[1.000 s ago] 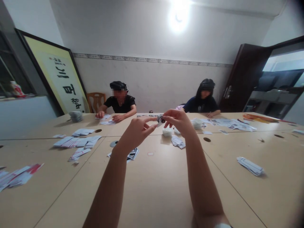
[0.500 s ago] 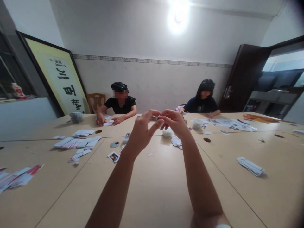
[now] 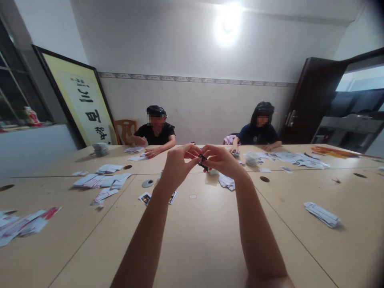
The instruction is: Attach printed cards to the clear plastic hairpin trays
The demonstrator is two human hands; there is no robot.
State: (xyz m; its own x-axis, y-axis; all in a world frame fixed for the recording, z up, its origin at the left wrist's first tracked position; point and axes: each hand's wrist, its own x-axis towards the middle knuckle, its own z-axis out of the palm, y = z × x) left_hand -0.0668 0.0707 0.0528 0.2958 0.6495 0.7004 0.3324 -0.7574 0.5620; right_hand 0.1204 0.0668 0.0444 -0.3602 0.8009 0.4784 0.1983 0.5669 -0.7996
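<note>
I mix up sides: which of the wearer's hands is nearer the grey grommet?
Left: the left hand is right of the grey grommet, the right hand farther right.

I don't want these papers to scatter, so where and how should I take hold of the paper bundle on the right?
Probably across the middle of the paper bundle, from above, with your right grip once free. It lies long and slanting on the table, with room along both long edges; its layers look loose, so pinch those edges together.

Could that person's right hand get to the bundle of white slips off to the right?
Probably yes: nothing seems to stand between the right hand and the bundle, though that hand is holding a small dark piece.
</note>
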